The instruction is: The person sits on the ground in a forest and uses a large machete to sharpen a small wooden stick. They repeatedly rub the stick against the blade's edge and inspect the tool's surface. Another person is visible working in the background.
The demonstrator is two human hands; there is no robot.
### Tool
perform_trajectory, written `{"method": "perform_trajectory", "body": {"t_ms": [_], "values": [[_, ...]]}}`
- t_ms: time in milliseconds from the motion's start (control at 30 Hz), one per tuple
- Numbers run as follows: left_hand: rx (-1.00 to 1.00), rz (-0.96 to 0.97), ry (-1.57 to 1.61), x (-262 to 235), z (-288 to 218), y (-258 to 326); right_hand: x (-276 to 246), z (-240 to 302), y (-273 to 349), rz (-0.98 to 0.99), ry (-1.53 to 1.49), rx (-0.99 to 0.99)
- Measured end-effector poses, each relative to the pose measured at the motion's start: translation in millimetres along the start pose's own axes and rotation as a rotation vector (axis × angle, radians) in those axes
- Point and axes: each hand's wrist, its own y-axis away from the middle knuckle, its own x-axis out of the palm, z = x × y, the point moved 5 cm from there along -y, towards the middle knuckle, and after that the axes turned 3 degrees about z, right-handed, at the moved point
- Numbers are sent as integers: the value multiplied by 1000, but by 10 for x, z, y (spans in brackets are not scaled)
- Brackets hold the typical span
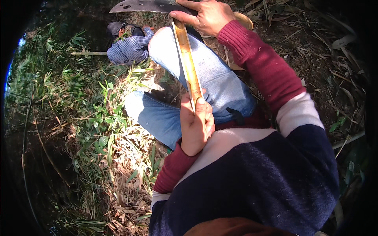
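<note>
A long split bamboo strip (188,63), yellow on its hollow inner face, runs from near my lap up to a broad dark blade. My left hand (197,126) is closed round the strip's near end, with the thumb along its edge. At the far end, my right hand (212,17) grips a large knife (143,6) near the base of its blade. A pale rounded piece that looks like its handle end shows beyond the wrist. The blade has holes near its tip, points left and crosses the strip's top. Part of the blade lies beyond the picture's upper edge.
My bent legs in blue jeans (212,67) lie beneath the strip. A person (128,45) in a checked shirt and dark cap crouches at the far left, beside a pale pole (88,53). Dry leaves (126,188), green plants and twigs cover the ground.
</note>
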Motion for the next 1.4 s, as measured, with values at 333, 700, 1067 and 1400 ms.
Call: {"method": "perform_trajectory", "body": {"t_ms": [333,700,1067,1400], "values": [[-16,40,-54,-55,32,-17,223,88,1412,-196,-193,-483],[-22,15,-3,-39,11,-10,-56,-148,-66,32,-55,-56],[-19,39,-52,-50,14,-35,172,-13,815,-305,69,-458],[-99,11,208,-182,29,-122,389,-1394,-402,333,-1507,255]]}}
